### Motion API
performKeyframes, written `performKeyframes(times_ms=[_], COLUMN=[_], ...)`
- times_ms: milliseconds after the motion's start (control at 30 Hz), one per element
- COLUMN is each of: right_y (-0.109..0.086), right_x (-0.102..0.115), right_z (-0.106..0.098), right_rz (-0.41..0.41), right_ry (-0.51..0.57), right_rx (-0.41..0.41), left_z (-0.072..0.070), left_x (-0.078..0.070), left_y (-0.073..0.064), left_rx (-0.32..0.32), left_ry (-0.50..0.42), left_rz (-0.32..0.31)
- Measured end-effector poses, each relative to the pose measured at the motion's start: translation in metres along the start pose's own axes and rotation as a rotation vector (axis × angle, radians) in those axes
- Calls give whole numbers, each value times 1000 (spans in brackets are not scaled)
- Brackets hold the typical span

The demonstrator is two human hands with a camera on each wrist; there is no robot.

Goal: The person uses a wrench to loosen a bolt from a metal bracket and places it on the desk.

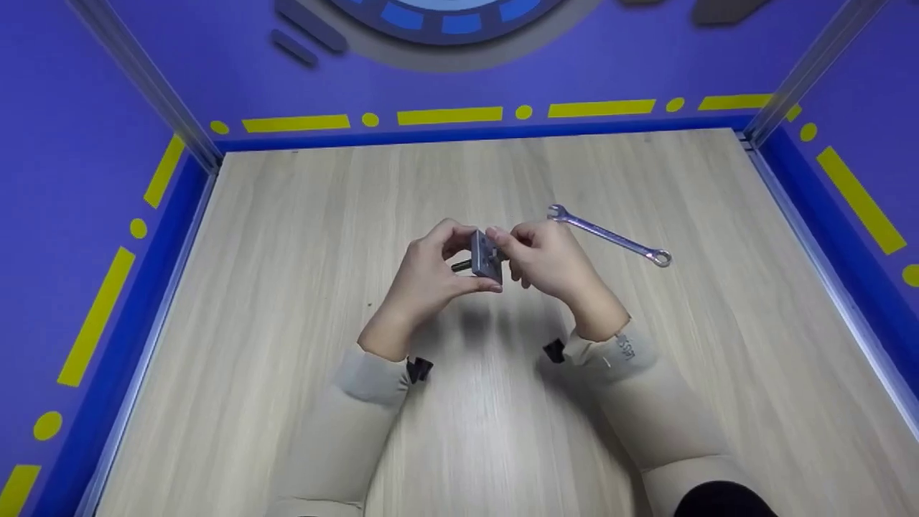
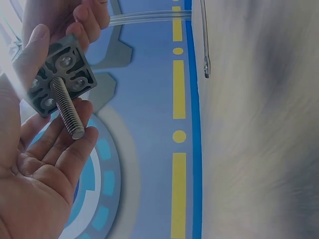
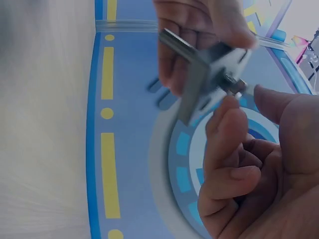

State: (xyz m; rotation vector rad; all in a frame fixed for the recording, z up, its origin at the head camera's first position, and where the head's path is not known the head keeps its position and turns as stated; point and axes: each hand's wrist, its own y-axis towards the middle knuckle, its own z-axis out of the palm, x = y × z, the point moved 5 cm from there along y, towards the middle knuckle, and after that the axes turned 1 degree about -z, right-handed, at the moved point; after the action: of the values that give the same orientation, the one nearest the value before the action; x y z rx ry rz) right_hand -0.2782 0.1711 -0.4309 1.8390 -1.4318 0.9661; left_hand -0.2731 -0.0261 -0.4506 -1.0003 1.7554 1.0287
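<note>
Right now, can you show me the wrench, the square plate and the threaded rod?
Combination wrench (image 1: 609, 235): head view, middle of its handle.
Square grey plate (image 2: 70, 74): left wrist view, its ribbed face.
Threaded rod (image 2: 68, 109): left wrist view, middle of its shaft.

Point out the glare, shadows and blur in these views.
Head view: soft shadow darkens the tabletop below the square plate; left wrist view: glare streaks the left edge and the tabletop looks smeared, though the threaded rod is fairly crisp; right wrist view: the plate looks blurred.
</note>
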Motion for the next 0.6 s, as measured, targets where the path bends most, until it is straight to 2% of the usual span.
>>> performKeyframes(times_ms=[267,467,600], right_y=[1,0,-2], right_x=[5,9,12], right_z=[5,6,4], right_rz=[-53,-164,-253], right_ry=[37,88,78], right_rx=[40,66,44], left_z=[-4,-7,-9], left_x=[-2,0,4], left_y=[-1,-2,-2], left_rx=[-1,-11,-28], left_ry=[38,0,-47], left_rz=[5,2,-11])
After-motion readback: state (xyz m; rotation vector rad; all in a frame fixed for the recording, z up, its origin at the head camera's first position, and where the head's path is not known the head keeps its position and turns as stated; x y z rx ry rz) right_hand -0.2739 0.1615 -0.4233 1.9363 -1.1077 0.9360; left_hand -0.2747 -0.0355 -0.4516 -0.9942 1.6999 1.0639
